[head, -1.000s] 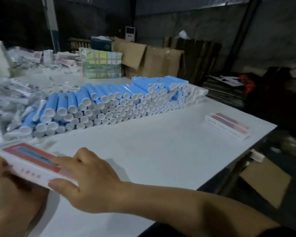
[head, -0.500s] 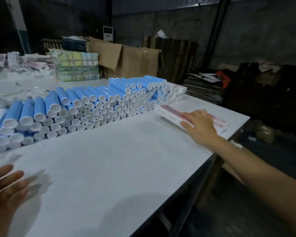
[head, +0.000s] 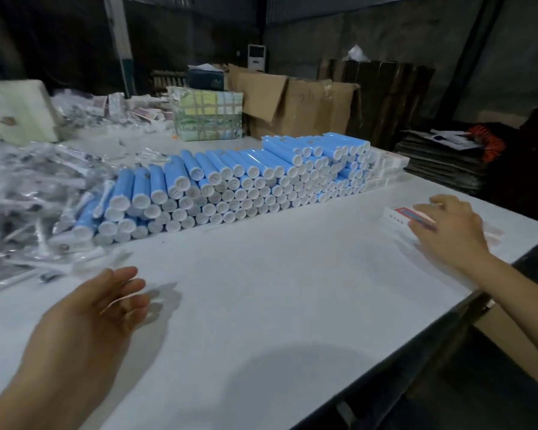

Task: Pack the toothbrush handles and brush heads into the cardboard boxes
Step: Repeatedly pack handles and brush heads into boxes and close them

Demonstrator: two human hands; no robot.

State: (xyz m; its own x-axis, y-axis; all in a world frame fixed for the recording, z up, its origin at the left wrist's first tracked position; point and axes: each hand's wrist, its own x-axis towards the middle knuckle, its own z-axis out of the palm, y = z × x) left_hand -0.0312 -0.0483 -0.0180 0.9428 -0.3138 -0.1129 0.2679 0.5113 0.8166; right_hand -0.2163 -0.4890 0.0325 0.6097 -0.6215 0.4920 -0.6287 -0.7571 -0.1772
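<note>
Flat white cardboard box with red stripe [head: 399, 215] lies far right on white worktop [head: 261, 305], under right hand [head: 448, 231], grip unclear. Left hand [head: 84, 318] loose, empty. Next: lift box w/ firm pinch.

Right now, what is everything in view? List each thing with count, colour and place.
toothbrush handles: many, blue with white ends, stacked in rows across mid table
brush heads: a heap, clear-bagged, table's left
small boxes: count unclear, white with red, table's right edge
white boxes: a stack, behind the handles' right end
table: one, white
wrapped bundle: one, pastel, far table
cardboard cartons: brown, behind table
flattened cardboard: dark pile, right
left hand: open, over the table, nothing in its grip
right hand: on the small boxes; grip blurred
</note>
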